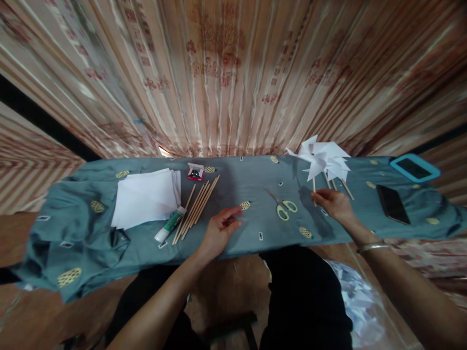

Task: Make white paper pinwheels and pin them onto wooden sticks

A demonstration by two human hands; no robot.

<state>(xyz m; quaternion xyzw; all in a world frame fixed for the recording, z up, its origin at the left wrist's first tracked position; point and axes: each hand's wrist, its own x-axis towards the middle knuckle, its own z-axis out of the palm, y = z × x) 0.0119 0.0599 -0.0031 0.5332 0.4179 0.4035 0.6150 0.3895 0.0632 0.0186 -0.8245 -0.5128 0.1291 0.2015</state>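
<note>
My right hand [333, 203] pinches the wooden stick of a white paper pinwheel [313, 154] at the right of the table. More white pinwheels [334, 160] lie right behind it, their sticks pointing towards me. Over the front middle of the cloth, my left hand [222, 229] has its fingers apart and holds nothing. To its left lies a row of thin wooden sticks [197, 206], with a green and white tube [170, 224] beside them. Between my hands rest scissors with pale green handles [286, 209].
A stack of white paper [146, 197] and a small red box [196, 171] of dark pieces lie on the left. At the right are a black phone [393, 204] and a blue-framed device [415, 167]. A bag of paper scraps [359, 301] stands on the floor.
</note>
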